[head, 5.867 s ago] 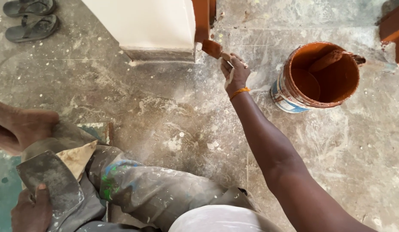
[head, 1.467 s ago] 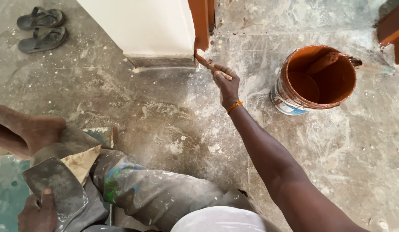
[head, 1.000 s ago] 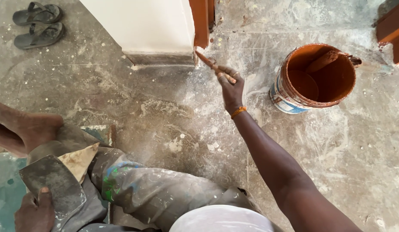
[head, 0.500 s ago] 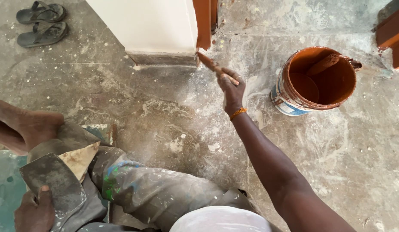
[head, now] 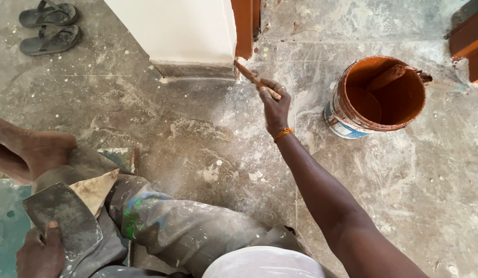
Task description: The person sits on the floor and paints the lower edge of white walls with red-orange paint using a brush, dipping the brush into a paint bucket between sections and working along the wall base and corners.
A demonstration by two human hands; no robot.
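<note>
Up near top centre, the right hand (head: 276, 105) pinches a slim paintbrush (head: 251, 78), its bristles touching the foot of the orange-brown door frame (head: 244, 28) beside the white wall (head: 182, 28). The frame looks coated already; only its bottom edge seems left, as I judge it. One paint bucket (head: 347, 121) stands at right, a stick inside. Lower left, the left hand (head: 40, 255) closes on a flat scraper (head: 64, 221). Two sandals (head: 49, 25) lie upper left.

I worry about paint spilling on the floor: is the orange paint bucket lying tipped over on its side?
No: the round orange paint bucket stands upright on the grey spattered floor, its open mouth facing up.
</note>
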